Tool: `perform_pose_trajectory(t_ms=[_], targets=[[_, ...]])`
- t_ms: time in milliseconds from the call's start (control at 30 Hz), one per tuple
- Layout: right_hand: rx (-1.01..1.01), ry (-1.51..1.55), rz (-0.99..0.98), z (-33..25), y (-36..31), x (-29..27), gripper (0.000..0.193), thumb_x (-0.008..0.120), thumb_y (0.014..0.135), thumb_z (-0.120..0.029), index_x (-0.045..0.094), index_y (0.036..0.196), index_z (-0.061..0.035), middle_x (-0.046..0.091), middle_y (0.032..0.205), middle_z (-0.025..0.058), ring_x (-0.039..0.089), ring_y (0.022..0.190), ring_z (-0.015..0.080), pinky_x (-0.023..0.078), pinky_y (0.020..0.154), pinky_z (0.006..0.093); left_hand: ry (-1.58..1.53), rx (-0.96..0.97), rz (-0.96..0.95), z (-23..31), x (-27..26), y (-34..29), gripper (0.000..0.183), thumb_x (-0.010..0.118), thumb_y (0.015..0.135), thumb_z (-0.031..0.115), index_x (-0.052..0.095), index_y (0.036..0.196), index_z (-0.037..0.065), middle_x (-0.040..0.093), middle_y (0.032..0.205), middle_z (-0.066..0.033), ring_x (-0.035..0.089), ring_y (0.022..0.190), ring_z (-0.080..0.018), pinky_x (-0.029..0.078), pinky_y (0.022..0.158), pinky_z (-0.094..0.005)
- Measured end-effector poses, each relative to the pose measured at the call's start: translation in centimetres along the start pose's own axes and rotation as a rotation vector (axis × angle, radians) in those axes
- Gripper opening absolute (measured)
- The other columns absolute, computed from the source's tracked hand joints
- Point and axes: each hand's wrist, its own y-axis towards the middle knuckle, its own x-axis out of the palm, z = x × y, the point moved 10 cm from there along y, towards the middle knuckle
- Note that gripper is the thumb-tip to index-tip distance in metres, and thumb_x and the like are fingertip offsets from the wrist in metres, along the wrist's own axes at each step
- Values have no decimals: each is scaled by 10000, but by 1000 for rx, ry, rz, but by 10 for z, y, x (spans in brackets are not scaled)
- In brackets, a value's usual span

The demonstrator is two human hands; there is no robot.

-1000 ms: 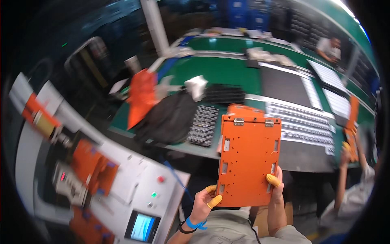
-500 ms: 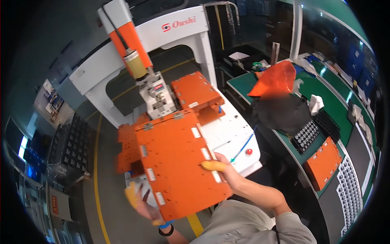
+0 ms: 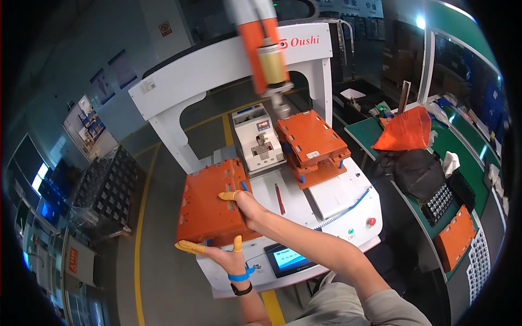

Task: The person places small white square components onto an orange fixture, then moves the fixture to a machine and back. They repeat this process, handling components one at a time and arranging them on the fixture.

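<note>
An orange box-like fixture (image 3: 209,201) with pale latches along its edges sits at the left side of the white machine's bed. My right hand (image 3: 247,207) grips its right edge, the thumb in a yellow finger cot lying on top and the other fingers hidden. Against the near edge, my left hand (image 3: 222,258) is spread, index finger stretched along it and thumb pointing up. This hand also wears yellow finger cots, with a blue wrist strap (image 3: 242,273) and a black band below it. A second orange fixture (image 3: 312,136) stands on a raised orange base at the right station.
A blurred orange-and-white tool head (image 3: 266,60) hangs over the right fixture. Between the stations stand a small white unit with a display (image 3: 260,138) and a red pen-like tool (image 3: 279,198). A touchscreen (image 3: 288,259) and red button (image 3: 371,221) are in front; a green bench (image 3: 370,133) is right.
The orange fixture has gone from in front of the machine to its left station, and my left hand has opened out at its near edge. The tool head now stands over the right fixture.
</note>
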Motion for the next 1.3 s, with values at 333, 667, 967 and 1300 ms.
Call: perform_pose_trajectory(t_ms=[333, 667, 967, 1300], targets=[[79, 73, 45, 1, 38, -28, 371, 559, 977, -162, 553, 1306, 10, 653, 1240, 198, 673, 1115, 283, 567, 951, 409, 230, -174, -60, -3, 35, 11, 1448, 759, 675, 740, -104, 1572, 0, -60, 1631, -297, -7, 1516, -477, -60, 1167, -674], [-49, -227, 253, -6, 49, -62, 217, 629, 906, -189, 644, 1006, 3, 675, 921, 131, 672, 866, 227, 536, 800, 367, 483, -146, -131, -34, 40, 3, 1477, 728, 630, 795, -57, 1571, -31, -84, 1645, -273, -60, 1530, -428, -31, 1175, -664], [-377, -686, 164, -66, -29, -64, 537, 627, 943, -240, 455, 1318, 104, 557, 1285, 259, 574, 1190, 331, 442, 1029, 390, 563, -112, -72, -41, 39, 4, 1410, 763, 658, 728, 23, 1572, -50, -8, 1654, -261, -21, 1542, -393, -21, 1176, -667], [-475, -1194, 248, -135, -189, -126, 505, 634, 973, -230, 489, 1386, 23, 400, 1478, 299, 415, 1378, 410, 346, 1148, 410, 710, -167, -135, -48, 30, -6, 1139, 596, 872, 706, 200, 1517, -145, 136, 1621, -305, 83, 1517, -436, 105, 1189, -629]])
